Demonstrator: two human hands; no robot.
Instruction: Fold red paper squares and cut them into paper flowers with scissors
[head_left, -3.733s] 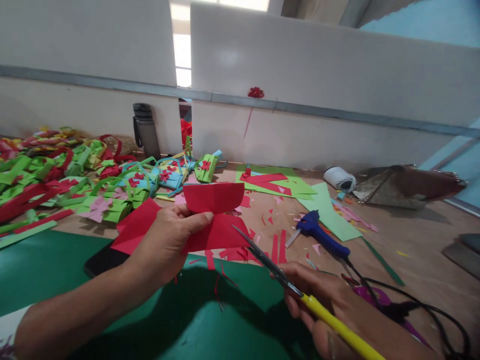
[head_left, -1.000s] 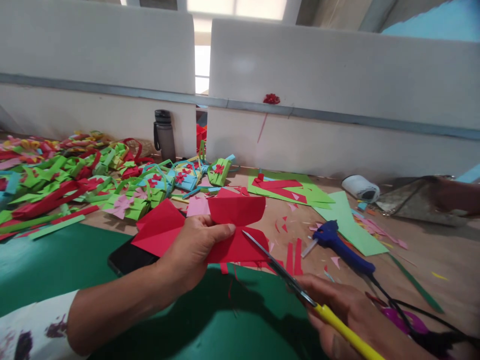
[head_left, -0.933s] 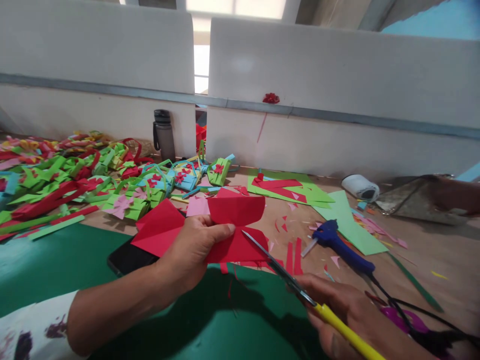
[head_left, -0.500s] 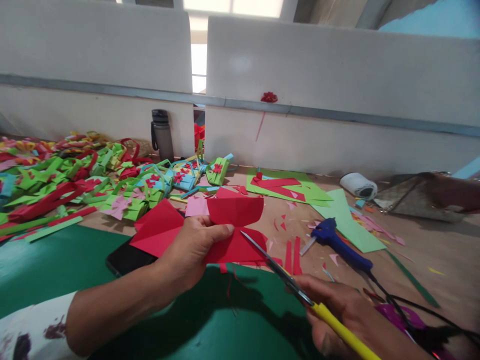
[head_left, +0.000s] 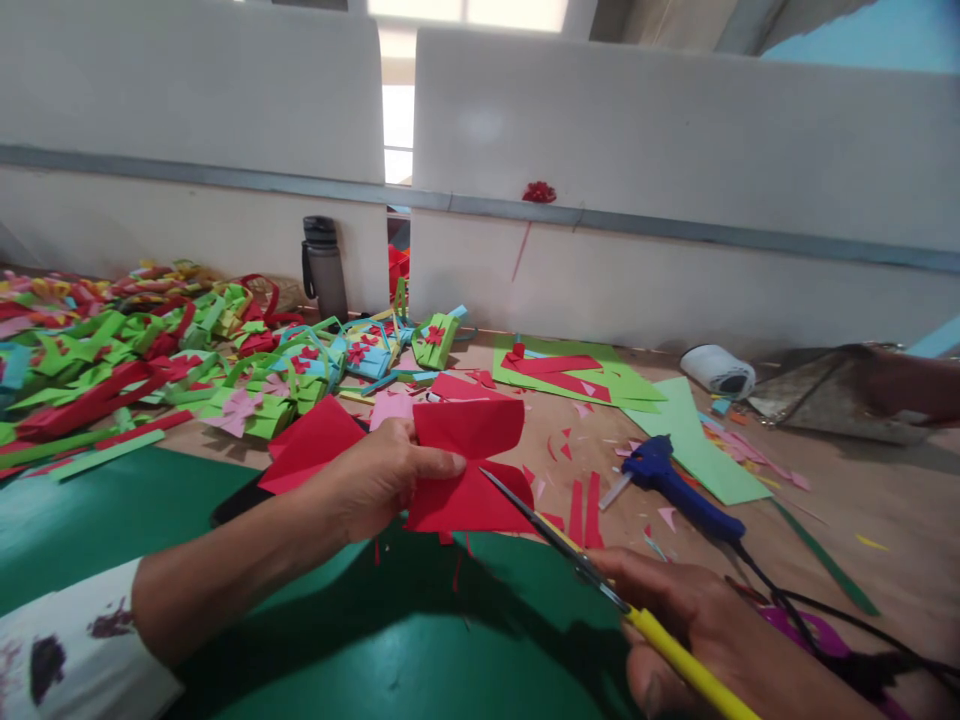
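In the head view, the left hand [head_left: 381, 474] pinches red paper [head_left: 471, 502] above the worktop [head_left: 817, 500], toward its near edge; the right hand [head_left: 705, 622] is clamped round scissors [head_left: 637, 618]. Probably light and easily creased, the paper is best held near its fold.

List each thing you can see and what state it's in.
Red paper: creased, in left fingers
Scissors: in right fingers, opening unclear
Bottle: upright, lid on
Glue gun: lying down, corded
Handbag: lying down, fastening unclear
Paper bags: folded, heaped
Red strips: cut, lying loose
Pale green paper: lying flat
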